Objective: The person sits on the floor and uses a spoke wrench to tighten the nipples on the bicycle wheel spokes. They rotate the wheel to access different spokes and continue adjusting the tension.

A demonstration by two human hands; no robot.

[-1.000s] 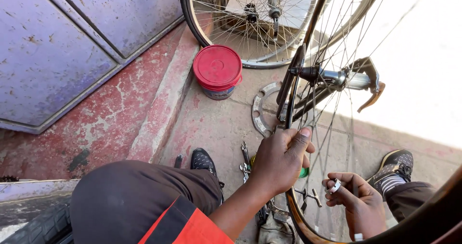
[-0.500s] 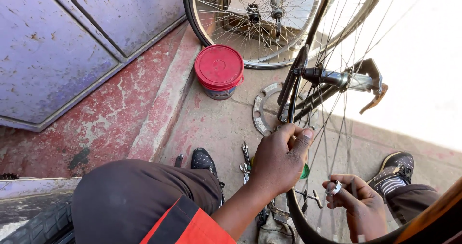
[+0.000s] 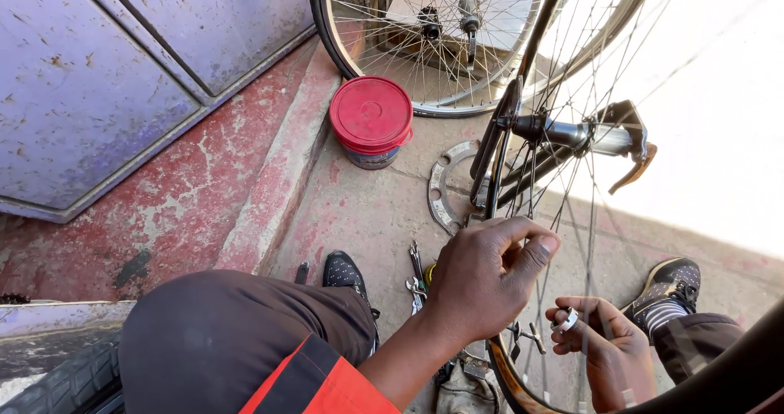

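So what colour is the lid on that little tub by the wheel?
Red. The tub's lid shows clearly in the head view, near the left hand.

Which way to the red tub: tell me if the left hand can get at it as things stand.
Probably yes. The left hand rests on the wheel rim, and the red tub stands ahead on bare floor, left of the wheel, nothing between; it looks a long stretch, though.

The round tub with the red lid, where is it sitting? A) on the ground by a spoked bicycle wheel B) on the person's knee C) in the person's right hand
A: the round tub with the red lid stands on the ground beside the spoked bicycle wheel, away from both hands.
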